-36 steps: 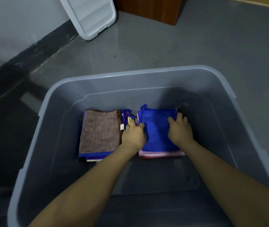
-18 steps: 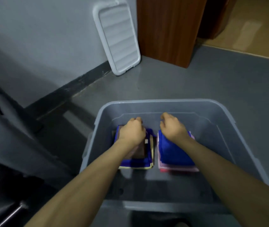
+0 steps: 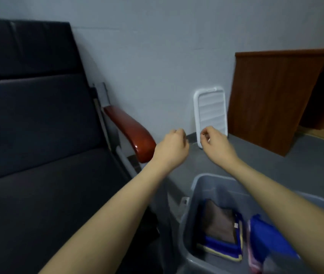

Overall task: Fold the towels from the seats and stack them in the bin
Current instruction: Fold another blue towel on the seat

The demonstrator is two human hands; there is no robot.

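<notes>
Both hands are raised in the air above the grey plastic storage bin (image 3: 198, 186), and nothing is gripped in either. The left hand (image 3: 172, 148) is seen with its fingers (image 3: 178, 133) loosely curled, empty. The right hand (image 3: 215, 142) is likewise loosely curled, thumb and forefinger close together; nothing can be made out between them.

The folded towels are found inside the bin, laid in two neat stacks side by side so that the floor of the bin is used evenly. The brown terry towel (image 3: 219, 222) tops the left stack, with blue and yellow edges showing beneath it. The bright blue microfibre towel (image 3: 267, 238) tops the right stack, over a pink layer.

The dark padded seat (image 3: 44, 190) with its glossy red-brown wooden armrest (image 3: 133, 133) stands just beside the bin; no towel is visible on the part shown. A white ribbed plastic lid (image 3: 211, 113) is leaned against the wall, presumably kept off so the bin stays open for stacking.
</notes>
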